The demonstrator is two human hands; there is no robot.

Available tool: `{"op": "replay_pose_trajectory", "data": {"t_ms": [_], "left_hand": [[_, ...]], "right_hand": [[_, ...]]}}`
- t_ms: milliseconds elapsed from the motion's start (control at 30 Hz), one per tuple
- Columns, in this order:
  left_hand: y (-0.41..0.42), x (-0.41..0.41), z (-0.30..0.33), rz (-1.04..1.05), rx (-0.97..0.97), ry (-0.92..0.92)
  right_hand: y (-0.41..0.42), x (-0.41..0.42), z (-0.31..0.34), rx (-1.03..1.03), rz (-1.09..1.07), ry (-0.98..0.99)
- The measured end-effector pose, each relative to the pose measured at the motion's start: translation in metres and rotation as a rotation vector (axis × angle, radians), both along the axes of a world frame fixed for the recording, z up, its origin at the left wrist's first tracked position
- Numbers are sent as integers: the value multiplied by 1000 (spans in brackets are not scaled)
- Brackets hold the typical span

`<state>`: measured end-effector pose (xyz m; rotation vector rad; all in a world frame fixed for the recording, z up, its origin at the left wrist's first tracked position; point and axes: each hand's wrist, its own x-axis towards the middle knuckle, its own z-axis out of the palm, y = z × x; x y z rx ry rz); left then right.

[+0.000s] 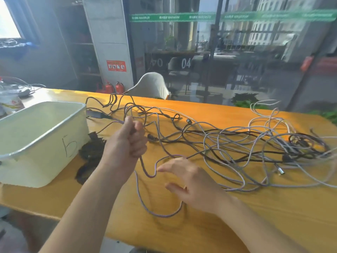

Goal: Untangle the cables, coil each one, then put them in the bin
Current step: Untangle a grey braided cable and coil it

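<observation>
**Two hands at a cable tangle, bin waiting at left**

Left hand [130, 141] raised over the desk [237, 212], fingers curled tight round a purple braided cable [145, 174] that drops from the fist, loops on the desk and runs back under the right hand. Right hand [189, 181] hovers low beside that loop, fingers spread and relaxed, gripping nothing. Tangle of cables [228, 143], grey braided and dark ones mixed, sprawls across the desk from centre to right edge, uncoiled. White bin [42, 141] marked "5" sits at left on the desk. Dark bundle [91, 152] lies just beside the bin wall.
</observation>
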<state>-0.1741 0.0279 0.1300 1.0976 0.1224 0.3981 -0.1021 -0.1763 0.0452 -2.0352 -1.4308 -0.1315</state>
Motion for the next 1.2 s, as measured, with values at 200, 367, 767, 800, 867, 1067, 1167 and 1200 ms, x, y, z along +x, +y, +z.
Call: {"op": "replay_pose_trajectory", "data": {"t_ms": [200, 367, 767, 800, 867, 1067, 1167, 1200], "left_hand": [[-15, 10, 4, -93, 323, 150], [-33, 20, 3, -140, 444, 195], [-50, 56, -18, -157, 520, 254], [-52, 59, -20, -158, 526, 257], [-59, 64, -21, -147, 552, 261], [-86, 84, -22, -221, 776, 242], [-99, 97, -27, -297, 933, 264], [-102, 102, -29, -324, 966, 270]], "right_hand": [[-108, 38, -4, -206, -261, 46], [-165, 47, -15, -227, -303, 3], [-192, 105, -9, -61, -966, -193], [-190, 107, -8, -104, -977, -161], [-182, 106, -5, -169, -973, -89], [-129, 77, 31, 259, -562, 216], [-104, 73, 46, 304, -381, 358], [-97, 74, 46, 317, -348, 386]]}}
